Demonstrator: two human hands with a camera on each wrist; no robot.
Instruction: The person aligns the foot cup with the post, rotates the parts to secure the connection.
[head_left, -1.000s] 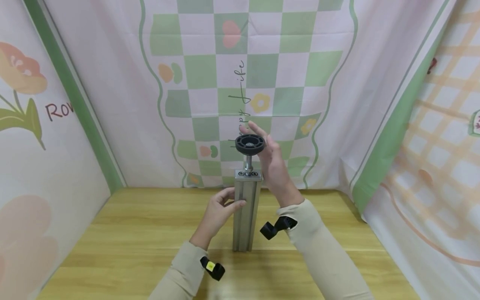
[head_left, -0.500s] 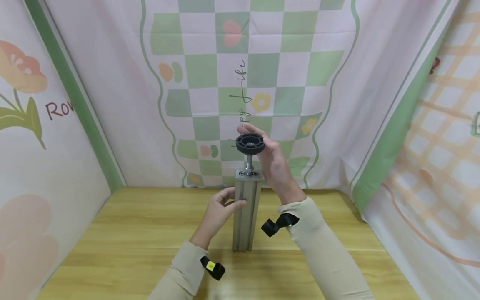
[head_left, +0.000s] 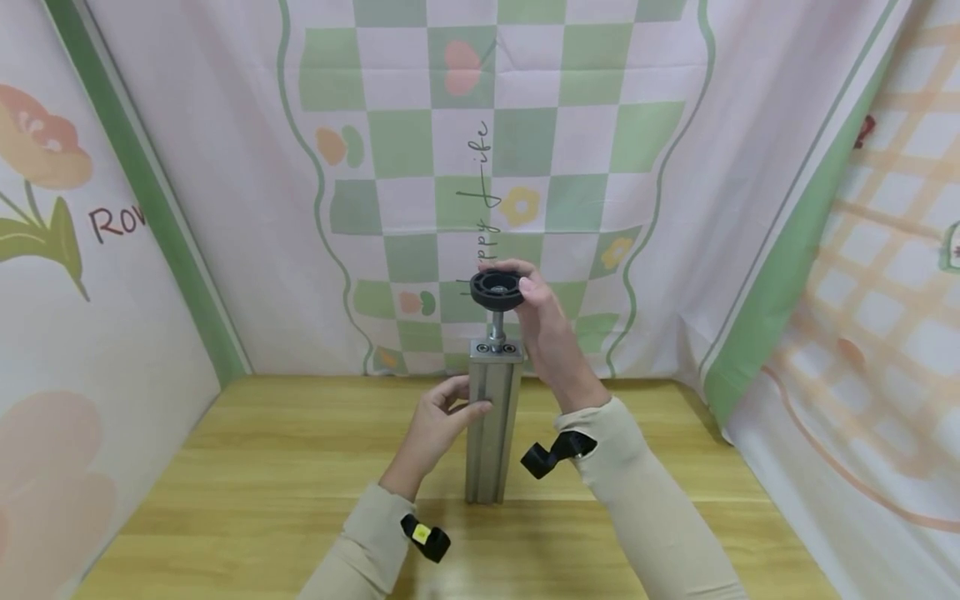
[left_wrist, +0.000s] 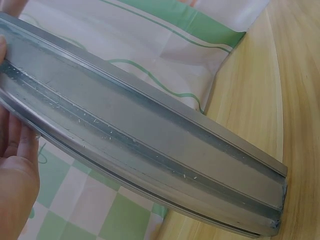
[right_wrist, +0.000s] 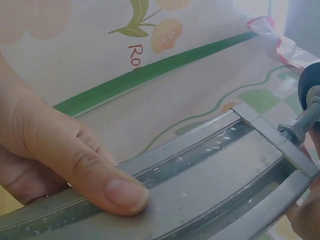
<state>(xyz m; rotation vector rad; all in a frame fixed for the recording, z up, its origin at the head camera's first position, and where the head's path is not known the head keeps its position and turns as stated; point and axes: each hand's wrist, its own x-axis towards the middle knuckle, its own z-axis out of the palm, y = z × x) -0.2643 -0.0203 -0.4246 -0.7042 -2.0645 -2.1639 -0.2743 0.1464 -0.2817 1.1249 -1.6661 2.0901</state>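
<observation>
An aluminium profile (head_left: 486, 442) stands upright on the wooden table (head_left: 247, 467). An end plate (head_left: 497, 357) with screws caps its top, and a threaded bolt (head_left: 497, 323) rises from it to a black round levelling foot (head_left: 483, 301). My left hand (head_left: 429, 427) grips the profile's upper part, thumb across the front face, also seen in the right wrist view. My right hand (head_left: 553, 337) holds the foot's rim from the right, thumb on the near side and fingers bent behind it. Small shavings lie in the profile's grooves (left_wrist: 95, 121).
Behind the table hangs a green and white checked curtain (head_left: 517, 142). Printed cloth walls flank both sides: a flowered one (head_left: 45, 333) at left and an orange-lattice one (head_left: 892, 333) at right. Each wrist carries a black camera mount (head_left: 426, 537).
My right hand's fingers and thumb have bent in from nearly straight onto the foot's rim. The left hand and the profile have stayed in place.
</observation>
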